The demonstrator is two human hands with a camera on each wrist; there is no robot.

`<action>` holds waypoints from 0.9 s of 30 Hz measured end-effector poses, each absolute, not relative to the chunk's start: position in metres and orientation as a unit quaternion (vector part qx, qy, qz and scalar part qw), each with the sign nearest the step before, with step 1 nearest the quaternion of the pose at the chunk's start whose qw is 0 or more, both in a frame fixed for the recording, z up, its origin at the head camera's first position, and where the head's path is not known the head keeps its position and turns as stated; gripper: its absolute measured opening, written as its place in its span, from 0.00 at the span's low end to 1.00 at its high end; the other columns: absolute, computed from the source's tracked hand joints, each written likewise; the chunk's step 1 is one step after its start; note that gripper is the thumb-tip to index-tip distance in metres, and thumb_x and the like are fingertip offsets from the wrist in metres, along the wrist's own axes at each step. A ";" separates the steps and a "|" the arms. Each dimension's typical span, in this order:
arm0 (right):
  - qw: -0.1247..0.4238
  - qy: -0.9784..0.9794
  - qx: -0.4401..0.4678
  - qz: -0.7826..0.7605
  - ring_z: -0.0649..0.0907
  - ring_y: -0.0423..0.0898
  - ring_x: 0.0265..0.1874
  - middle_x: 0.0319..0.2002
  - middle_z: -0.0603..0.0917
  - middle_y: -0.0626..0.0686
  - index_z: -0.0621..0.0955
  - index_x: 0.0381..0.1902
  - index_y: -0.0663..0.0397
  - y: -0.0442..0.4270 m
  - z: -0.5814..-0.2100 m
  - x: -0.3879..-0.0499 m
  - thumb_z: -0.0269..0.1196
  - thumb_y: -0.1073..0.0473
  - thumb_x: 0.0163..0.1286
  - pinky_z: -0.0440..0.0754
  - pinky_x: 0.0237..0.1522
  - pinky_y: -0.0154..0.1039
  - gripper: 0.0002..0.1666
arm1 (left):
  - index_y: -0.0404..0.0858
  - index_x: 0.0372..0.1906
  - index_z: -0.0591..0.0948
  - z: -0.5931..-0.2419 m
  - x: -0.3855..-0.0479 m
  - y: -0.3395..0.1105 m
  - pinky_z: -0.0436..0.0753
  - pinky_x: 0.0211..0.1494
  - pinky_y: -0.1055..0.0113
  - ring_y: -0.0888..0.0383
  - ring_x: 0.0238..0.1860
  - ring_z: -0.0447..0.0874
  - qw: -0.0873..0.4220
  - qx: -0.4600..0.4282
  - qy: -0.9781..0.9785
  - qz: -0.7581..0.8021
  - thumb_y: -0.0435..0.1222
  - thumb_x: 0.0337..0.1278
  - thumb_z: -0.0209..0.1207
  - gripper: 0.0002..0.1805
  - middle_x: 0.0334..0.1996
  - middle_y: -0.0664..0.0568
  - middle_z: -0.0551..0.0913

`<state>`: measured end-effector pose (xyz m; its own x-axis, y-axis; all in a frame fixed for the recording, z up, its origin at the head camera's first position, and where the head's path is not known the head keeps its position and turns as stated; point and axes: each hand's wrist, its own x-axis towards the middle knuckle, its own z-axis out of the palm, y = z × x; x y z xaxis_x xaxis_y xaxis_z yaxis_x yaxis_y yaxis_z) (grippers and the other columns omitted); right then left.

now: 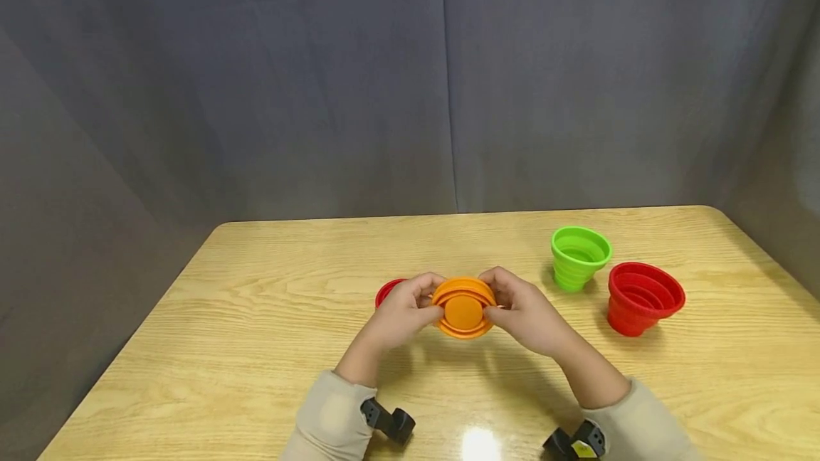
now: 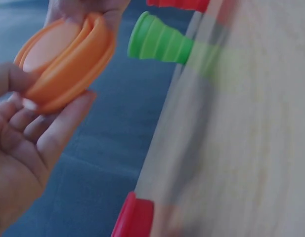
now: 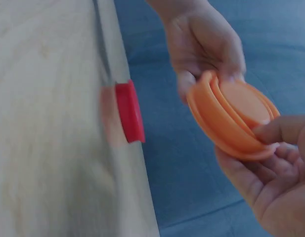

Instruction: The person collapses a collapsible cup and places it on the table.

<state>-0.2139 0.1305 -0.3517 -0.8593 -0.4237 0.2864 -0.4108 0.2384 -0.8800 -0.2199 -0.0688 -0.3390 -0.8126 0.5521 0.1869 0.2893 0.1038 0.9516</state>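
An orange collapsible cup (image 1: pixel 464 311), mostly flattened, is held above the table between both hands, its round base facing the head camera. My left hand (image 1: pixel 401 309) pinches its left rim, thumb on the base side and fingers behind. On the opposite rim my right hand (image 1: pixel 527 311) pinches in the same way. In the left wrist view the orange cup (image 2: pixel 68 64) shows its folded rings bulging unevenly. Behind my left hand lies a low red collapsible cup (image 1: pixel 386 290), partly hidden in the head view; the right wrist view shows this red cup (image 3: pixel 130 112) looking flat.
To the right, a green collapsible cup (image 1: pixel 578 258) stands expanded on the wooden table (image 1: pixel 269 347). Nearer and further right is an expanded red collapsible cup (image 1: pixel 643 297). A grey curtain (image 1: pixel 333 91) hangs behind the table's far edge.
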 end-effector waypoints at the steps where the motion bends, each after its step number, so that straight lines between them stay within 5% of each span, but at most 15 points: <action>1: 0.018 0.782 -0.274 -0.560 0.78 0.49 0.34 0.36 0.76 0.59 0.70 0.42 0.64 0.133 -0.351 -0.214 0.52 0.76 0.55 0.77 0.32 0.37 0.15 | 0.26 0.43 0.71 -0.340 -0.221 -0.070 0.78 0.37 0.64 0.57 0.32 0.78 0.122 0.294 0.731 0.604 0.20 0.48 0.47 0.14 0.35 0.43 0.77; 13: 0.078 0.764 -0.313 -0.559 0.77 0.50 0.39 0.37 0.77 0.59 0.70 0.43 0.67 0.141 -0.345 -0.216 0.56 0.72 0.56 0.77 0.37 0.37 0.14 | 0.24 0.46 0.68 -0.357 -0.239 -0.085 0.76 0.41 0.58 0.50 0.37 0.79 0.191 0.378 0.671 0.609 0.22 0.50 0.52 0.16 0.38 0.35 0.76; 27: 0.089 0.752 -0.290 -0.585 0.77 0.49 0.38 0.37 0.77 0.60 0.71 0.44 0.67 0.148 -0.348 -0.220 0.57 0.64 0.59 0.75 0.40 0.38 0.16 | 0.27 0.46 0.72 -0.349 -0.232 -0.080 0.76 0.42 0.62 0.55 0.38 0.78 0.143 0.306 0.721 0.604 0.24 0.49 0.54 0.15 0.38 0.41 0.77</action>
